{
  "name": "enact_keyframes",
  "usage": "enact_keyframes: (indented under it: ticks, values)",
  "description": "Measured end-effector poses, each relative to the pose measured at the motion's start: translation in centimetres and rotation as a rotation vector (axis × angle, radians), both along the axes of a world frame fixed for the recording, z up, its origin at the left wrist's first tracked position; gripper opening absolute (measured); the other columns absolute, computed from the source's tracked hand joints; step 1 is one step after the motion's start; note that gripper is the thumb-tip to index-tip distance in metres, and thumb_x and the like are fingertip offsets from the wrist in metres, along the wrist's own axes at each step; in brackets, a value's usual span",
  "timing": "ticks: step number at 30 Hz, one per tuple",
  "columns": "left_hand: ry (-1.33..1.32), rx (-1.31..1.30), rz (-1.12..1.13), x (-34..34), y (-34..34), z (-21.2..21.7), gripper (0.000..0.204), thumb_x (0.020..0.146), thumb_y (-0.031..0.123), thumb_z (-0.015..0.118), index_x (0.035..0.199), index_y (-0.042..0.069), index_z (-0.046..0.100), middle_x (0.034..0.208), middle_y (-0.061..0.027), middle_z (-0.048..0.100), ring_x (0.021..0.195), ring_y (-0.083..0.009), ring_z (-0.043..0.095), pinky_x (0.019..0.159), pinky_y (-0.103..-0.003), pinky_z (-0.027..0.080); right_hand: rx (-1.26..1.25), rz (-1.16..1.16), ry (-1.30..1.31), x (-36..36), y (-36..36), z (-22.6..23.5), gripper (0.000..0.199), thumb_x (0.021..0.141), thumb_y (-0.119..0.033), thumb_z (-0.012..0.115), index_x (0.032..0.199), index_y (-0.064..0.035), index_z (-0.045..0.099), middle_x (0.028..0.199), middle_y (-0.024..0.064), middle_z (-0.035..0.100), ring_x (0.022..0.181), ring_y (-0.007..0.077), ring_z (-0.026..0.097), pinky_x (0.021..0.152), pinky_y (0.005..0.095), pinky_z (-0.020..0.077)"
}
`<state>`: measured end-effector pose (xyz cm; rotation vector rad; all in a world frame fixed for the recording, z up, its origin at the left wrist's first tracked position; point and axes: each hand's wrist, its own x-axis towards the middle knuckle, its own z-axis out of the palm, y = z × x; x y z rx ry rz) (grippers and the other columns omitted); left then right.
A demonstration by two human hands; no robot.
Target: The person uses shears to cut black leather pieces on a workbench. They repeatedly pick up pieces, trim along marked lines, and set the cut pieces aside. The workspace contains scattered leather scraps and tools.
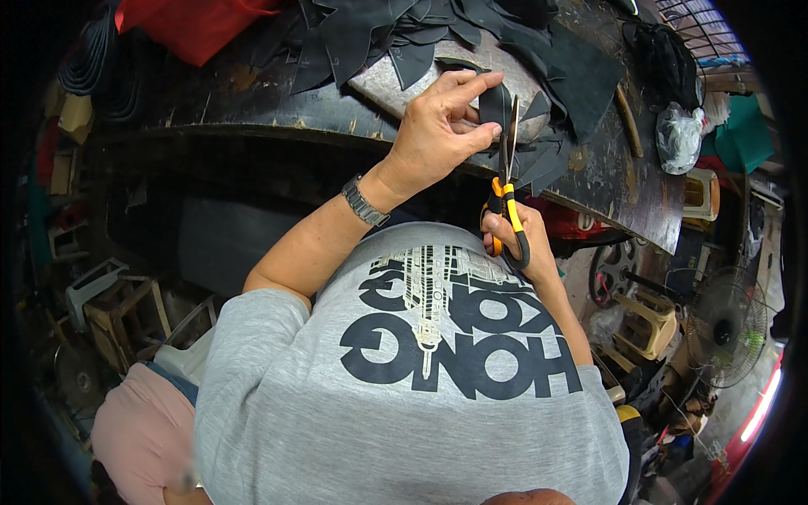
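My left hand (pixel 438 118), wearing a metal-banded watch, pinches a black leather piece (pixel 494 103) between thumb and fingers at the front of the table. My right hand (pixel 523 236) grips scissors (pixel 508 185) with yellow, orange and black handles. Their blades point away from me, parted, and reach up along the right side of the leather piece. Whether they touch its edge is hard to tell. Beneath lies a pale slab (pixel 379 91), with cut black leather pieces (pixel 337 42) heaped behind it. Small black scraps (pixel 539 164) lie close to the blades.
The worn dark table (pixel 227 101) has its front edge just ahead of me. Red material (pixel 198 25) lies at the far left. A stick (pixel 629 120) and a clear plastic bag (pixel 678 139) are on the right. A fan (pixel 724 330) stands lower right; another person (pixel 143 429) is at lower left.
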<state>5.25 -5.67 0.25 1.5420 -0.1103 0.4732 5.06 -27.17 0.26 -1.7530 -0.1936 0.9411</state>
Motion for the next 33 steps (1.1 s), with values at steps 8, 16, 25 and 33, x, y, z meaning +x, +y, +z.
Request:
enact_keyframes:
  ticks: [8,16,25,33]
  values:
    - [0.002,0.006,0.005,-0.1,0.1,-0.2,0.056,0.082,-0.004,0.073,0.135,0.004,0.057,0.118,-0.0058,0.053,0.086,-0.0089,0.066,0.076,-0.019,0.059,-0.068,0.031,-0.031,-0.1,0.2,0.4,0.044,0.087,-0.046,0.071,0.083,-0.0033,0.06,0.069,0.0021,0.058,0.057,0.0081,0.057,0.055,0.0217,0.0462]
    - [0.003,-0.006,0.008,0.0,0.0,-0.3,0.056,0.081,-0.005,0.072,0.135,0.004,0.056,0.118,-0.0055,0.052,0.086,-0.0089,0.066,0.079,-0.02,0.059,-0.022,0.022,-0.067,-0.4,0.1,0.2,0.045,0.087,-0.047,0.071,0.078,-0.004,0.06,0.057,0.0006,0.054,0.045,0.0076,0.051,0.042,0.0213,0.039]
    - [-0.017,-0.011,0.003,0.2,0.4,-0.7,0.05,0.081,0.001,0.075,0.129,0.001,0.06,0.114,-0.0088,0.059,0.087,-0.014,0.07,0.074,-0.019,0.058,-0.005,-0.03,-0.005,-0.6,-0.2,0.0,0.035,0.086,-0.035,0.077,0.077,-0.0042,0.063,0.052,-0.0021,0.052,0.04,0.0054,0.047,0.04,0.0206,0.036]
    - [0.06,-0.005,-0.08,1.3,2.1,0.1,0.052,0.08,0.003,0.077,0.129,0.003,0.061,0.123,-0.0099,0.061,0.083,-0.0105,0.067,0.074,-0.019,0.058,0.02,-0.024,0.025,-0.3,-0.2,0.3,0.033,0.084,-0.031,0.078,0.076,-0.0032,0.062,0.052,-0.0004,0.052,0.041,0.0068,0.048,0.04,0.0216,0.0372]
